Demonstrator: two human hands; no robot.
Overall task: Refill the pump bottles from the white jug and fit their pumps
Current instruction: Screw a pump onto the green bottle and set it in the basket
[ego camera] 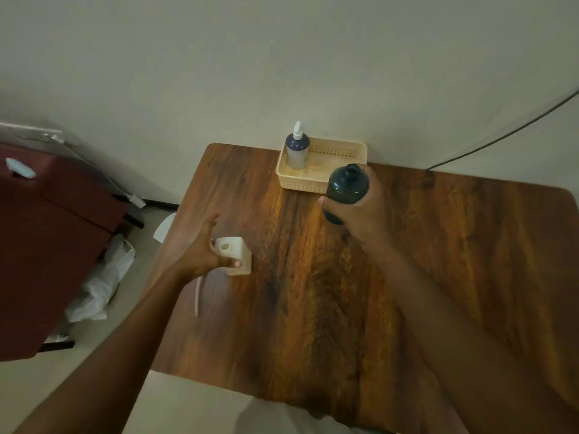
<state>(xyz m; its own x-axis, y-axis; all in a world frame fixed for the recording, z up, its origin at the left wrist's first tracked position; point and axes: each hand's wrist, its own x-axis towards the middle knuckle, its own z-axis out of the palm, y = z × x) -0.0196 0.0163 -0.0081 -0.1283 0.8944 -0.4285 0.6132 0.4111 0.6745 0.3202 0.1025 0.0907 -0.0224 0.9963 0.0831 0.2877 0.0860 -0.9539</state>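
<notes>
My right hand grips a dark green bottle with an open neck and no pump, held upright above the wooden table. My left hand is spread open at the left side of the white jug, thumb touching its front; the jug's mouth is uncapped. A thin white pump tube lies on the table near my left wrist. A second bottle, dark-topped with a white pump fitted, stands in the left end of a cream basket.
The basket sits at the table's far edge against the wall. A dark red cabinet stands to the left, with white bags on the floor beside it. A black cable runs down the wall at the right.
</notes>
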